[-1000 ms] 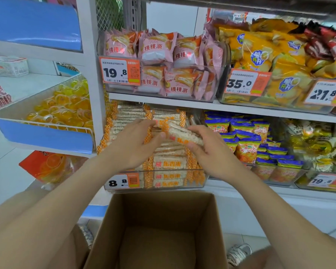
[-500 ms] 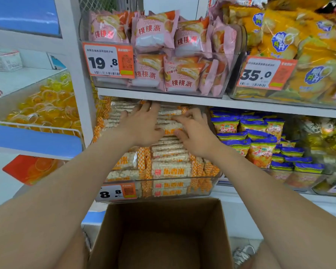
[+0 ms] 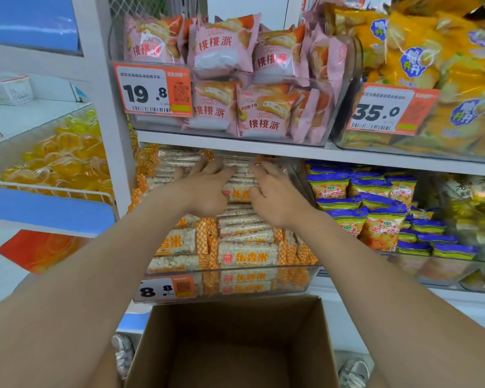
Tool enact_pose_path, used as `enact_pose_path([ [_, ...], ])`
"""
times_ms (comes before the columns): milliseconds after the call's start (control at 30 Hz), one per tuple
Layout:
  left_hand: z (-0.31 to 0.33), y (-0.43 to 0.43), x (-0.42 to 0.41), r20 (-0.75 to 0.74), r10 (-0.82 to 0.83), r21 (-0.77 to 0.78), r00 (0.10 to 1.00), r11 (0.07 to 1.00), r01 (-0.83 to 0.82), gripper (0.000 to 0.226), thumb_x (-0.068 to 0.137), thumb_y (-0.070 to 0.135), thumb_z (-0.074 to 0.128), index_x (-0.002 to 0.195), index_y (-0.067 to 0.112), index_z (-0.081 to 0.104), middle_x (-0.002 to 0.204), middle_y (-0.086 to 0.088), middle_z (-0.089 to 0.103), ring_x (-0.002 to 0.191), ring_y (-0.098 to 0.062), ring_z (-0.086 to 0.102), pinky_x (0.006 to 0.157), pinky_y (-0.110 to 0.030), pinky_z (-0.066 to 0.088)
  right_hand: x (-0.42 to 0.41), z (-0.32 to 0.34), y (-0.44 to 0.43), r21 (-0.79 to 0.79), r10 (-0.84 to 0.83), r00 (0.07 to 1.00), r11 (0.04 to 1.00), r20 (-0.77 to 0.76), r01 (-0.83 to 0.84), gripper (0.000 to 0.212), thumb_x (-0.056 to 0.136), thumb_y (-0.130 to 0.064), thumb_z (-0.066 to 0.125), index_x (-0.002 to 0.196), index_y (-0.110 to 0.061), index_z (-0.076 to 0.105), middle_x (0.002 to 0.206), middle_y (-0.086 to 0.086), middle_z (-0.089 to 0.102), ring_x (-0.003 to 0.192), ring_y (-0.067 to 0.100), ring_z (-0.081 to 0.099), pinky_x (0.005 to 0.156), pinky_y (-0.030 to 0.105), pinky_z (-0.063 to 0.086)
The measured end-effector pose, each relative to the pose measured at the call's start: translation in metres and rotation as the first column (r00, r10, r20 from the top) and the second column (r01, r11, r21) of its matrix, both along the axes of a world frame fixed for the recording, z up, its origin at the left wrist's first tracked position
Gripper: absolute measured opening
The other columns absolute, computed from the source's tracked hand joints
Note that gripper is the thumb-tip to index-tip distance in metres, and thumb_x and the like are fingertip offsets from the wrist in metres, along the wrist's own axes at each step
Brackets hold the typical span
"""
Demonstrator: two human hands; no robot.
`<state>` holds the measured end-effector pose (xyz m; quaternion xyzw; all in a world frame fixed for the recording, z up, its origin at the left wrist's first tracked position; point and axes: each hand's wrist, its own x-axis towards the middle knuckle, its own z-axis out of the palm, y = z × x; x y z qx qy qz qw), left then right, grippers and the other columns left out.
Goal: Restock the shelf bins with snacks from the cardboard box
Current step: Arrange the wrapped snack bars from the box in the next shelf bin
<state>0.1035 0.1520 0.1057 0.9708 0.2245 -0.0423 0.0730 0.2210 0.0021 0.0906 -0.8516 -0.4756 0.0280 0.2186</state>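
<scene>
Orange-and-white rice cracker packs (image 3: 247, 257) fill a clear shelf bin (image 3: 297, 281) on the lower shelf, which carries an 8.8 price tag (image 3: 154, 289). My left hand (image 3: 207, 189) and my right hand (image 3: 275, 194) lie side by side on top of the pile, deep under the upper shelf. Their fingers stretch toward the back and press on the top packs. One labelled pack (image 3: 238, 195) shows between the two thumbs. Below my arms the open cardboard box (image 3: 157, 345) shows a bare brown inside.
The upper shelf edge (image 3: 235, 144) sits close above my fingers. It holds a bin of pink pie packs (image 3: 235, 79) and yellow bags (image 3: 431, 65). Blue-and-yellow snack packs (image 3: 375, 211) lie right of the cracker bin, yellow jelly cups (image 3: 62, 161) left.
Both hands carried a cracker pack up and back onto the pile, then slid deeper into the bin with fingers flattened over it. The camera moved closer to the shelf.
</scene>
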Motion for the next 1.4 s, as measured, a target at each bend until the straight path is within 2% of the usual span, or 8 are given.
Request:
enact_pose_path([
  [300,0.001,-0.004,-0.002,0.075,0.107,-0.004,0.991,0.994,-0.107,0.093,0.094,0.061,0.054,0.167,0.029,0.006,0.175,0.006,-0.008,0.161,-0.029,-0.010,0.122,-0.073,0.002,-0.002,-0.003,0.001,-0.082,0.054,0.985,0.996,0.164,-0.041,0.078,0.089,-0.040,0.029,0.161,-0.010,0.033,0.167,0.011,0.030,0.154,0.032,0.020,0.126,0.054,0.019],
  [567,0.007,-0.017,-0.038,0.047,0.156,0.002,0.987,0.988,-0.156,0.088,0.100,0.072,0.026,0.167,0.024,-0.005,0.174,-0.001,-0.015,0.160,-0.032,-0.015,0.124,-0.066,-0.009,-0.003,-0.002,0.000,-0.190,0.107,0.973,0.979,0.203,-0.069,0.068,0.107,-0.034,0.038,0.166,-0.006,0.016,0.173,0.011,0.012,0.160,0.028,0.004,0.128,0.044,0.001],
  [700,0.001,-0.028,-0.066,0.031,0.152,0.010,0.988,0.988,-0.152,0.084,0.103,0.070,0.018,0.167,0.021,-0.007,0.174,-0.003,-0.015,0.160,-0.030,-0.015,0.125,-0.064,-0.007,-0.006,0.002,-0.006,-0.131,0.061,0.945,0.991,0.320,-0.020,0.081,0.089,-0.044,0.030,0.160,-0.004,0.031,0.163,0.016,0.033,0.152,0.032,0.024,0.127,0.049,0.013],
  [867,0.006,-0.053,-0.091,0.266,0.074,0.053,0.961,0.994,-0.091,0.067,0.106,0.053,0.039,0.164,0.026,0.021,0.173,-0.004,0.014,0.160,-0.030,0.011,0.125,-0.062,0.014,-0.025,0.010,-0.025,-0.073,0.026,0.923,0.997,0.385,0.002,0.077,0.090,-0.036,0.054,0.157,-0.003,0.035,0.153,0.018,0.046,0.141,0.037,0.041,0.121,0.048,0.032],
  [967,0.009,-0.070,-0.107,0.528,-0.044,0.104,0.848,0.994,-0.014,0.045,0.098,0.045,0.047,0.137,0.026,0.059,0.138,-0.001,0.060,0.128,-0.028,0.055,0.106,-0.052,0.046,-0.050,0.024,-0.059,0.040,-0.033,0.943,0.999,0.331,0.021,0.052,0.094,-0.029,0.055,0.144,-0.013,0.056,0.129,0.011,0.063,0.120,0.032,0.056,0.100,0.045,0.049],
  [1033,0.008,-0.086,-0.119,0.614,-0.139,0.097,0.777,0.990,0.101,0.024,0.095,0.042,0.049,0.107,0.029,0.065,0.098,0.011,0.065,0.092,-0.014,0.063,0.080,-0.042,0.054,-0.073,0.031,-0.092,0.141,0.005,0.974,0.989,0.225,-0.038,0.034,0.098,-0.029,0.054,0.128,-0.021,0.068,0.111,-0.002,0.071,0.105,0.017,0.063,0.089,0.037,0.052],
  [1167,-0.028,-0.125,-0.134,0.362,-0.387,0.052,0.848,0.917,0.396,0.009,0.093,0.042,0.050,0.089,0.035,0.054,0.075,0.015,0.052,0.073,-0.008,0.055,0.066,-0.037,0.052,-0.117,0.015,-0.145,-0.095,0.241,0.968,0.964,-0.073,-0.247,0.015,0.099,-0.027,0.054,0.098,-0.031,0.069,0.073,-0.008,0.067,0.069,0.008,0.059,0.062,0.024,0.042],
  [1400,-0.170,-0.184,-0.139,-0.051,-0.575,-0.096,0.816,0.816,0.569,0.017,0.097,0.039,0.054,0.103,0.027,0.064,0.094,0.008,0.060,0.085,-0.015,0.063,0.073,-0.036,0.057,-0.146,-0.110,-0.195,-0.659,0.241,0.963,0.706,-0.120,-0.259,0.015,0.091,-0.026,0.049,0.089,-0.026,0.064,0.093,0.000,0.060,0.091,0.029,0.062,0.079,0.046,0.057],
])
